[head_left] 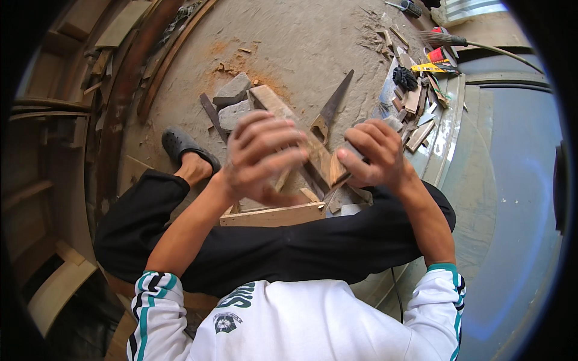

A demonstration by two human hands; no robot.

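My right hand (378, 151) wraps its grip round a wooden piece (338, 170) right of centre, likely light, stiff, best held mid-length; my left hand's (262, 153) grip looks half-open, seemingly empty.

Woodworking workshop by look: handsaw (337, 101) on dusty floor (301, 45), orange sawdust (268, 77), heap of wood offcuts (413, 101).

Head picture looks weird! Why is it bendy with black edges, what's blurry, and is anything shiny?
Head view: fisheye bending bows straight edges, with black corners; head view: left hand smeared, saw sharper; head view: bluish glare curving over the grey-blue surface at right.
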